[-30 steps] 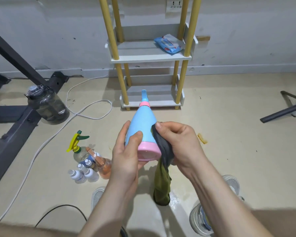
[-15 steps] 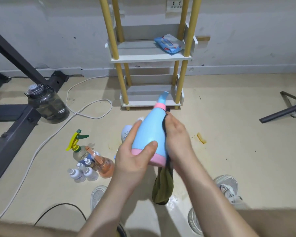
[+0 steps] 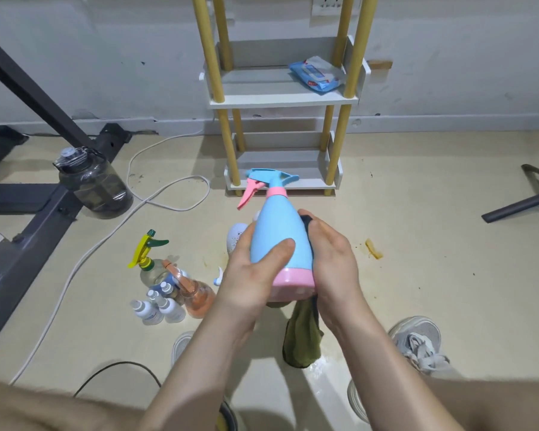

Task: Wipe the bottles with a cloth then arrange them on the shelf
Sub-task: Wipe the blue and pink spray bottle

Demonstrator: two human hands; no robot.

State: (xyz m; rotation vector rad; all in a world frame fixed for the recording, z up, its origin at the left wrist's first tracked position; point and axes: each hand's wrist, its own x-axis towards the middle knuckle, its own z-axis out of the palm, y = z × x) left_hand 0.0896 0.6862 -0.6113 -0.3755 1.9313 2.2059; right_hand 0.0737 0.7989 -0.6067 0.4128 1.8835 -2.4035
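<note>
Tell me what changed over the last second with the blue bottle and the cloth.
The blue spray bottle turned in the left hand, so its pink trigger now points left. The right hand slid the cloth from the base up the bottle's right side. Both grips held. The bottles on the floor, the shelf and its wipes pack stayed put.

Dark jug (image 3: 95, 188), blue wipes packet (image 3: 316, 74), grey shoe (image 3: 417, 340).

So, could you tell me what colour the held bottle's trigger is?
The trigger is pink; head view.
</note>
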